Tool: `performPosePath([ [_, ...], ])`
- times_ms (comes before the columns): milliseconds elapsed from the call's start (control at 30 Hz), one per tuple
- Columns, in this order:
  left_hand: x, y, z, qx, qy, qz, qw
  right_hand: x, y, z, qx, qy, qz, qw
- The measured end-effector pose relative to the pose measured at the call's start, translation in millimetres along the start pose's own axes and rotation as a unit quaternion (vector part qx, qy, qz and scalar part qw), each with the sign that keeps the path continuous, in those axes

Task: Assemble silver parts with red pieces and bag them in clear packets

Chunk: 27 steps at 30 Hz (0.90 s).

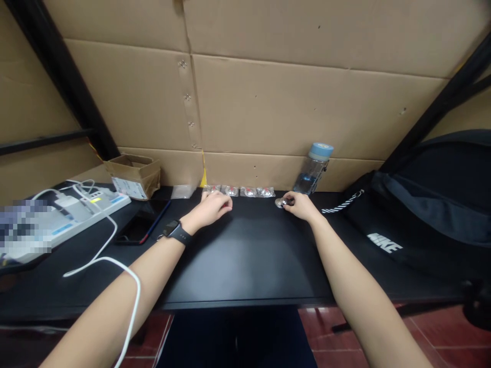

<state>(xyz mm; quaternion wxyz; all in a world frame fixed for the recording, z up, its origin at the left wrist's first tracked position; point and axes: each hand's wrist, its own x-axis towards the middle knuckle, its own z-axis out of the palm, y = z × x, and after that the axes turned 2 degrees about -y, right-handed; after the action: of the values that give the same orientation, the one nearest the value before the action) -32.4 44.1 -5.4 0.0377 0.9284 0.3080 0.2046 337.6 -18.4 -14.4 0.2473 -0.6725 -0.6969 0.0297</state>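
Note:
My right hand (298,205) is closed around the edge of a small shiny round metal piece (280,203), low over the black table or resting on it. My left hand (210,208), with a dark watch on its wrist, is near the left end of a row of small clear packets. Its fingers are curled together and their tips are partly hidden, so what they hold, if anything, does not show. Beyond the hands, several packets (248,191) with shiny round contents and red marks lie along the cardboard wall. The leftmost packet (212,189) is partly covered by my left hand.
A flat clear bag (183,191), an open cardboard box (134,174), a phone (142,223) and a power strip (84,217) with white cables are left. A blue-lidded bottle (312,168) leans against the wall. A black bag (414,220) fills the right side.

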Motion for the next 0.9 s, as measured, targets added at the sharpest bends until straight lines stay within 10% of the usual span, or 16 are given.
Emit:
performPosePath([
  [467,3.6,10.7,7.0,-0.029,0.031,0.023,0.999,-7.7,-60.1,15.8,0.207,0.005,-0.070,0.976],
  [900,3.0,48.1,-0.1,-0.042,0.106,-0.006,0.993,-21.5,-108.5,36.4,0.530,-0.097,-0.056,0.841],
])
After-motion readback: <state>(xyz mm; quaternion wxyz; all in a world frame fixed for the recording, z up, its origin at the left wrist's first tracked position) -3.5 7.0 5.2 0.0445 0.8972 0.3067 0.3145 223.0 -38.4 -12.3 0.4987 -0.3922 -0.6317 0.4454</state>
